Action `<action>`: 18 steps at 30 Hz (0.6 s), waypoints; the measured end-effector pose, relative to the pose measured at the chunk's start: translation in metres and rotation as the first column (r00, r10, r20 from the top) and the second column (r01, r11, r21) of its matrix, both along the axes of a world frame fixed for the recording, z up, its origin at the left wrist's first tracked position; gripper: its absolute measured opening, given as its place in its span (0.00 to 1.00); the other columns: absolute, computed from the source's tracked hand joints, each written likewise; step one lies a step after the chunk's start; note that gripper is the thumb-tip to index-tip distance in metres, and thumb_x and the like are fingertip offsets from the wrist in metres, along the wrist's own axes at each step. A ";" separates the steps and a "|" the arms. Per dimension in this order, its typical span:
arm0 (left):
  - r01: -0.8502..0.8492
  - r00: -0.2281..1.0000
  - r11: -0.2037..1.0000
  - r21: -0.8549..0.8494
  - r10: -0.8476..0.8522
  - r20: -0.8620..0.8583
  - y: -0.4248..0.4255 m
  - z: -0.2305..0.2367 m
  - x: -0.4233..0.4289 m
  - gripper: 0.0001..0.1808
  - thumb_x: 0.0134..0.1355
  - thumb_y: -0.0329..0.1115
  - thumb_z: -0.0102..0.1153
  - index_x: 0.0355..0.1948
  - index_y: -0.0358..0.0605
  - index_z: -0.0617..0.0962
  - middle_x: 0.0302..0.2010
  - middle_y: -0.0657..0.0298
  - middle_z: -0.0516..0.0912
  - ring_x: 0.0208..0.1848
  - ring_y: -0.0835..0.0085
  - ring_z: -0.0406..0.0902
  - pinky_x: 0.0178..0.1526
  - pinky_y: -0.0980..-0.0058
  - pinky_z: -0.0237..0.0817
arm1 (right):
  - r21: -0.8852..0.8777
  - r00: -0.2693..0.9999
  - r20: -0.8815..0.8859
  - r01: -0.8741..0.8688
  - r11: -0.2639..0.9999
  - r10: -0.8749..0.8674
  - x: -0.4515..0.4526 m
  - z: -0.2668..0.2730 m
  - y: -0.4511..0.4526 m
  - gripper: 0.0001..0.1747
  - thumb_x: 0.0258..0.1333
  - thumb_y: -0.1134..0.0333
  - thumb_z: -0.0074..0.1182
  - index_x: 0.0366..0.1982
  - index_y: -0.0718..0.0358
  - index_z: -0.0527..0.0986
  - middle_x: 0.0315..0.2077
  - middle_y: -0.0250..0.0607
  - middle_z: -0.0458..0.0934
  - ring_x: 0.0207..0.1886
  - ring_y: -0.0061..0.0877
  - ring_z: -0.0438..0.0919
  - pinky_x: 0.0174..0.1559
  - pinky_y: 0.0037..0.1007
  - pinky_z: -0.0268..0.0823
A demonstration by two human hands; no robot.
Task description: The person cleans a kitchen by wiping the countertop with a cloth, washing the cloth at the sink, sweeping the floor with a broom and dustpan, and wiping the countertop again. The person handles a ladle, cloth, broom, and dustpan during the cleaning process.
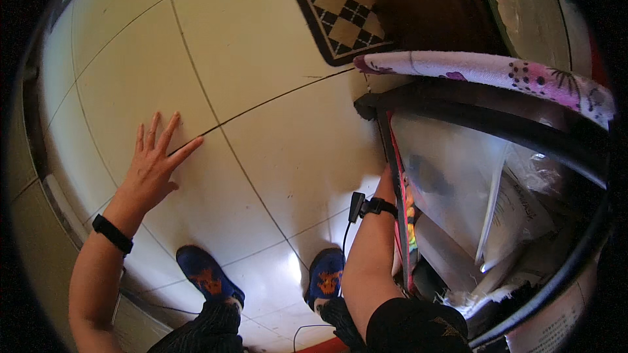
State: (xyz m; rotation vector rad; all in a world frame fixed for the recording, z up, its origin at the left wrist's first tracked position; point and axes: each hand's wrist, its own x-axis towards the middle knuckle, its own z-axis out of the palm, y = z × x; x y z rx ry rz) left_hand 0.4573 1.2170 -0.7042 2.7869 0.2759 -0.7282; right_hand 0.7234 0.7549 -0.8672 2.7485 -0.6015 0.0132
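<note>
My left hand (pixel 159 157) is held over the pale floor tiles (pixel 265 152) with its fingers apart and nothing in it. A dark band (pixel 113 234) circles that wrist. On the right side, my right forearm (pixel 370 260) reaches along the side of a black-framed holder (pixel 405 235) full of plastic bags. The right hand itself is hidden behind that edge; only the wrist shows, with a black strap (pixel 378 207) and a small cabled device (pixel 356 207). A translucent plastic bag (pixel 446 157) lies inside the frame, beside crumpled clear plastic (pixel 535 166).
A pink patterned fabric-covered bar (pixel 471 69) curves above the holder. Beyond it lies a checkered mat (pixel 338 10) with a dark border. My feet in blue slippers (pixel 208 277) stand on the tiles, near a thin cable (pixel 314 326) on the floor. Printed paper (pixel 549 326) is at lower right.
</note>
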 end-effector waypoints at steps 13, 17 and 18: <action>0.049 0.998 0.999 -0.025 -0.049 -0.027 0.009 -0.004 0.010 0.63 0.24 0.38 0.83 0.68 0.76 0.68 0.78 0.53 0.38 0.78 0.42 0.35 0.73 0.38 0.43 | -0.018 0.993 -0.011 -0.114 0.993 0.114 0.020 -0.030 0.018 0.18 0.66 0.58 0.45 0.49 0.58 0.78 0.45 0.48 0.81 0.46 0.40 0.82 0.45 0.39 0.74; 0.061 0.998 0.998 -0.024 -0.061 0.005 0.012 -0.003 0.008 0.63 0.25 0.37 0.83 0.68 0.79 0.66 0.77 0.51 0.42 0.77 0.40 0.38 0.71 0.36 0.47 | -0.047 0.986 -0.016 -0.169 0.985 0.168 0.027 -0.033 0.026 0.18 0.66 0.57 0.45 0.49 0.57 0.78 0.44 0.47 0.82 0.45 0.40 0.82 0.45 0.39 0.74; 0.060 0.998 0.998 -0.030 -0.059 0.015 0.012 -0.004 0.008 0.63 0.24 0.36 0.83 0.68 0.79 0.67 0.77 0.51 0.43 0.77 0.40 0.39 0.71 0.36 0.47 | -0.054 0.983 -0.018 -0.181 0.982 0.180 0.029 -0.033 0.027 0.18 0.66 0.57 0.45 0.49 0.57 0.78 0.44 0.47 0.82 0.45 0.40 0.82 0.45 0.39 0.74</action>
